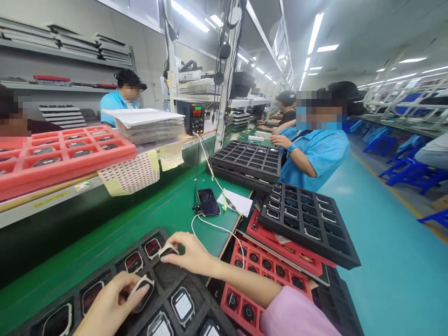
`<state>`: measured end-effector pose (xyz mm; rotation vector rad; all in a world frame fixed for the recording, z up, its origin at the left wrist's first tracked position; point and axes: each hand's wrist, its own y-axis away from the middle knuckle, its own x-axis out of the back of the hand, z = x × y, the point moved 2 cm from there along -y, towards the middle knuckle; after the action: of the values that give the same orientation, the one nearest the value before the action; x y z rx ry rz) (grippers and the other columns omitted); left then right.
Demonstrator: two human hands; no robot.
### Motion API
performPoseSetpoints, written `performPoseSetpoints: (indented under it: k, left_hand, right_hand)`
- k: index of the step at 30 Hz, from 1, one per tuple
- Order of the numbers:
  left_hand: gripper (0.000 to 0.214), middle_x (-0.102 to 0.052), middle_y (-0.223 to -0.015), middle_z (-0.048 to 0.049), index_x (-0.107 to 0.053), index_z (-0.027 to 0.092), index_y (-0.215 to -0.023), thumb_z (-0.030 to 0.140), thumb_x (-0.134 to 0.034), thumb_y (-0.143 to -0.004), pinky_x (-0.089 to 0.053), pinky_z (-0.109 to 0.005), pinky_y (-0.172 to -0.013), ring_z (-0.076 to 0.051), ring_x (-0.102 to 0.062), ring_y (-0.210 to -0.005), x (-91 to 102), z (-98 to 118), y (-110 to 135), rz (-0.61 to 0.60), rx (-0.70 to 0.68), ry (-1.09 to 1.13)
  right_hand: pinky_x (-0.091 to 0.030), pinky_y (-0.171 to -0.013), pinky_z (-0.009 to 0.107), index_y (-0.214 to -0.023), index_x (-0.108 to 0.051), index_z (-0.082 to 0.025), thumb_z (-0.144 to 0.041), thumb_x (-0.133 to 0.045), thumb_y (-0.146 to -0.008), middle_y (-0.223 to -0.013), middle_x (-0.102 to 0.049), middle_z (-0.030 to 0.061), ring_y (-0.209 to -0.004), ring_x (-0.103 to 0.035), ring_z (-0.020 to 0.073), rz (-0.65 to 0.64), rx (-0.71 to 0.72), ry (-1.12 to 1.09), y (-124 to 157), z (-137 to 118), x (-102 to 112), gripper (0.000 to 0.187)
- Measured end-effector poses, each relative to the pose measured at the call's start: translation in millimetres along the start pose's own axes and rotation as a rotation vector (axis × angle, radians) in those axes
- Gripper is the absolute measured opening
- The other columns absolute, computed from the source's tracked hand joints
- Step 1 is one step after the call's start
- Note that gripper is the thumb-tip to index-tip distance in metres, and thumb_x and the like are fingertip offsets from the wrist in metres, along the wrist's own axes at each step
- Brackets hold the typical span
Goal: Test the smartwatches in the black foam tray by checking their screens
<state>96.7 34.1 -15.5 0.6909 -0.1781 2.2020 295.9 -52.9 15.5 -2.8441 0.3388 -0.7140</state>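
A black foam tray (166,275) with square pockets lies in front of me, holding several smartwatch cases with pale frames. My left hand (114,296) is closed on a watch case (144,294), thumb on its dark face, tilted above its pocket. Farther back, my right hand (189,254) pinches another watch case (169,252) by its edge near the tray's far corner. Beside it, a watch case with a reddish-dark screen (152,248) sits in a pocket. Closer to me, a watch case with a white label (182,305) rests in the tray.
A phone (209,202) and white cables lie on the green bench (168,205). Stacked black trays (304,219) and red foam trays (255,261) stand at right. A red tray (70,149) and a power supply (194,118) occupy the shelf. A co-worker (311,144) sits at back right.
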Motion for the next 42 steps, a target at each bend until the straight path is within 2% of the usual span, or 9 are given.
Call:
performPoseSetpoints:
  k: [3,6,8,12,14,22,28,37,42]
  left_hand:
    - [0.040,-0.064,-0.078,-0.0023,-0.065,0.020,-0.078,0.060,-0.066,-0.071,-0.053,-0.031,-0.070,-0.022,-0.062,-0.076,19.7,8.0,5.8,0.051,0.105,0.415]
    - [0.041,-0.068,-0.088,-0.0043,-0.069,0.018,-0.092,0.052,-0.073,-0.069,-0.055,-0.033,-0.081,-0.023,-0.065,-0.085,42.5,17.8,11.3,0.068,0.273,0.718]
    - [0.042,-0.069,-0.091,-0.0067,-0.070,0.015,-0.097,0.041,-0.079,-0.066,-0.055,-0.029,-0.078,-0.021,-0.065,-0.085,55.2,24.2,14.5,0.064,0.325,0.835]
    - [0.040,-0.067,-0.084,-0.0059,-0.067,0.015,-0.108,0.031,-0.076,-0.073,-0.051,-0.022,-0.064,-0.013,-0.061,-0.070,65.8,35.3,19.7,0.051,0.229,1.005]
    - [0.040,-0.064,-0.082,-0.0062,-0.065,0.013,-0.111,0.032,-0.073,-0.076,-0.048,-0.022,-0.059,-0.013,-0.059,-0.067,64.2,38.7,19.6,0.019,0.169,1.035]
    - [0.032,-0.051,-0.069,0.0047,-0.052,0.016,-0.106,0.026,-0.064,-0.079,-0.038,-0.020,-0.047,-0.008,-0.048,-0.051,60.1,32.5,15.9,0.159,0.048,0.634]
    - [0.024,-0.056,-0.083,0.0010,-0.053,0.019,-0.104,0.017,-0.057,-0.080,-0.041,-0.024,-0.068,-0.013,-0.050,-0.073,58.5,26.9,21.6,0.210,-0.053,0.313]
    - [0.035,-0.060,-0.099,-0.0030,-0.048,0.020,-0.116,0.022,-0.057,-0.081,-0.042,-0.025,-0.073,-0.016,-0.055,-0.083,57.5,29.0,21.8,0.258,-0.046,0.249]
    - [0.027,-0.057,-0.085,0.0005,-0.051,0.018,-0.105,0.013,-0.053,-0.078,-0.041,-0.024,-0.068,-0.013,-0.051,-0.072,60.2,33.3,22.8,0.252,-0.073,0.231]
  right_hand:
    - [-0.045,-0.058,0.025,-0.097,-0.053,-0.019,-0.038,-0.063,-0.085,-0.083,-0.063,0.0006,-0.069,-0.059,0.0147,0.021,-0.029,-0.122,-8.7,-7.3,3.6,0.024]
    - [-0.039,-0.038,0.019,-0.108,-0.047,-0.019,-0.046,-0.057,-0.088,-0.085,-0.066,0.0025,-0.048,-0.055,0.0099,-0.125,-0.077,-0.398,-20.6,-13.5,-5.3,0.035]
    - [-0.039,-0.036,0.018,-0.113,-0.048,-0.018,-0.049,-0.058,-0.086,-0.089,-0.067,0.0059,-0.047,-0.054,0.0084,-0.226,-0.118,-0.595,-29.3,-18.4,-14.9,0.042]
    - [-0.051,-0.049,0.021,-0.127,-0.048,-0.020,-0.043,-0.063,-0.086,-0.096,-0.064,0.0077,-0.070,-0.064,0.0149,-0.339,-0.199,-0.896,-45.5,-29.4,-33.9,0.049]
    - [-0.051,-0.048,0.021,-0.124,-0.053,-0.021,-0.037,-0.068,-0.084,-0.091,-0.063,0.0053,-0.067,-0.063,0.0139,-0.346,-0.209,-0.960,-53.3,-33.2,-41.1,0.046]
    - [-0.042,-0.037,0.020,-0.117,-0.059,-0.023,-0.036,-0.071,-0.081,-0.082,-0.064,0.0035,-0.046,-0.053,0.0095,-0.424,-0.208,-0.997,-63.1,-30.2,-57.6,0.040]
    - [-0.034,-0.032,0.018,-0.118,-0.058,-0.022,-0.040,-0.070,-0.079,-0.096,-0.068,0.0098,-0.042,-0.049,0.0078,-0.493,-0.292,-1.015,-56.0,-24.9,-59.5,0.044]
    - [-0.040,-0.036,0.018,-0.119,-0.059,-0.021,-0.031,-0.068,-0.085,-0.095,-0.070,0.0112,-0.045,-0.056,0.0098,-0.547,-0.247,-1.084,-56.1,-21.6,-59.3,0.037]
    - [-0.046,-0.040,0.019,-0.118,-0.062,-0.019,-0.028,-0.066,-0.087,-0.094,-0.071,0.0118,-0.047,-0.059,0.0106,-0.519,-0.223,-1.049,-55.5,-22.3,-60.8,0.032]
